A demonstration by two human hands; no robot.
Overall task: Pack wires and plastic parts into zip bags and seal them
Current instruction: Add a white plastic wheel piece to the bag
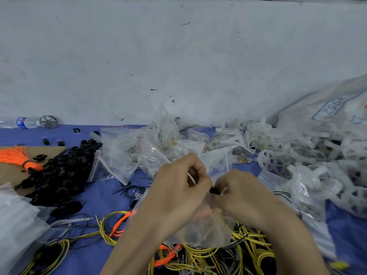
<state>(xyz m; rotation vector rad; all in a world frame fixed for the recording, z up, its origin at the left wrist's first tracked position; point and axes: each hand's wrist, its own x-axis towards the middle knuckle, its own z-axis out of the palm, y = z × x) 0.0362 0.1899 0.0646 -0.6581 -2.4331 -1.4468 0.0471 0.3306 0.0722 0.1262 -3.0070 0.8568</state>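
Note:
Both hands meet at the centre of the blue table over a clear zip bag that hangs below them. My left hand pinches the bag's top edge with curled fingers. My right hand pinches the same edge from the right, and a small black part shows between the two hands. Something orange shows faintly through the bag. Yellow and black wires lie in a heap under the bag, with orange wires to the left.
A pile of black plastic parts lies at the left, beside an orange tassel bundle on cardboard. Filled zip bags sit behind the hands. White plastic wheels and a large sack fill the right. A water bottle lies far left.

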